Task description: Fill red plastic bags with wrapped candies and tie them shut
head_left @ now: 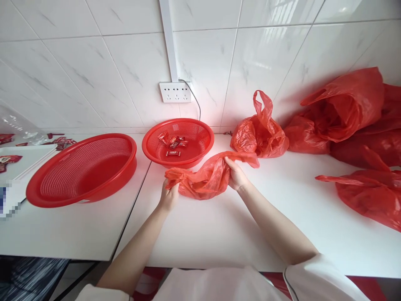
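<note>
A thin red plastic bag [205, 179] is stretched sideways between my two hands, just above the white table. My left hand [169, 195] is closed around its gathered left end. At the other side, my right hand [236, 174] pinches the bag near its right part, and a loose end hangs out past the fingers. Right behind the bag stands a round red plastic basket [178, 125] with several small wrapped packets [174, 144] in it. Whether the bag contains anything I cannot tell.
A larger red basket [90, 196] stands at the left, near a white tray [28, 161] and scattered red packets [64, 143]. Filled red bags [260, 133] line the wall at right; another bag [369, 192] lies nearer. A power socket [175, 92] with a cable is on the tiled wall.
</note>
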A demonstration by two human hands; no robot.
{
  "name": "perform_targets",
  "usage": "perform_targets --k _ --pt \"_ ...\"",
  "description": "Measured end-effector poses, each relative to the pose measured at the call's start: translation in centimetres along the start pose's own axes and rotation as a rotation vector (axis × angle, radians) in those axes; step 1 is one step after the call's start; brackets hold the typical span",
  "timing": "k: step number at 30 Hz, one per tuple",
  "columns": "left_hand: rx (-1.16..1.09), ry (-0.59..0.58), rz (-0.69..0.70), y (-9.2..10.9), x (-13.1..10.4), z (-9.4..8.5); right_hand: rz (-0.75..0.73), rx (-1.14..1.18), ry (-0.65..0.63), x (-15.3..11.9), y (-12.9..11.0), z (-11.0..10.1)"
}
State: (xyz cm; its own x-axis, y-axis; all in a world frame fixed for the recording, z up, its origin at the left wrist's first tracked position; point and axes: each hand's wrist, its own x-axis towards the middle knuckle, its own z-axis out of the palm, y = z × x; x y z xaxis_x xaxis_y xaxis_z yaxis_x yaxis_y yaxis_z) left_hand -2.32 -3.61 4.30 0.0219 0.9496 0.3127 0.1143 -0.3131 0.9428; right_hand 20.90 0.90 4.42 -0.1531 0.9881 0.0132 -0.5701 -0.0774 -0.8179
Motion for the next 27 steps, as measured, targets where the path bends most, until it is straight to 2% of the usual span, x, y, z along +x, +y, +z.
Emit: perform_targets --k 3,5,8,12,14,16,17,19,21,23,27 --pt "-0.150 -0.056 0.159 2.0 1.3 0.5 0.036 0.138 0.097 0.8 0.4 0.4" --pt "-0.295 -0.148 0.166 3.4 2.3 1.2 0.075 0.152 0.079 1.1 0.3 1.0" --pt "-0.528 -0.273 -0.008 5.1 3.9 2.2 0.084 0.171 -0.014 1.1 -0.3 2.2" --pt "-0.706 -0.280 -0.220 6.5 6.0 2.8 -0.006 0.132 -0.211 0.7 -1.6 3.4" --pt "-0.735 -0.300 -0.279 6.6 6.7 3.1 -0.049 0.005 -0.297 0.6 -2.0 3.6" --pt "-0.740 -0.316 -0.341 6.3 7.1 3.4 -0.073 -0.154 -0.331 0.6 -1.9 3.5" --pt "-0.739 -0.313 -0.380 6.1 7.1 3.7 -0.071 -0.222 -0.312 0.6 -1.6 3.5" --pt "-0.739 -0.297 -0.460 5.6 6.9 4.1 -0.063 -0.302 -0.196 0.5 -0.9 3.5" --pt "-0.760 -0.315 -0.536 5.1 6.5 4.5 -0.053 -0.286 -0.062 0.4 -0.2 3.6" --pt "-0.769 -0.360 -0.583 4.8 6.1 4.6 -0.052 -0.247 -0.024 0.1 0.1 3.9" --pt "-0.601 -0.428 -0.576 4.4 5.6 4.8 -0.159 -0.398 -0.190 -0.3 -0.2 4.0"
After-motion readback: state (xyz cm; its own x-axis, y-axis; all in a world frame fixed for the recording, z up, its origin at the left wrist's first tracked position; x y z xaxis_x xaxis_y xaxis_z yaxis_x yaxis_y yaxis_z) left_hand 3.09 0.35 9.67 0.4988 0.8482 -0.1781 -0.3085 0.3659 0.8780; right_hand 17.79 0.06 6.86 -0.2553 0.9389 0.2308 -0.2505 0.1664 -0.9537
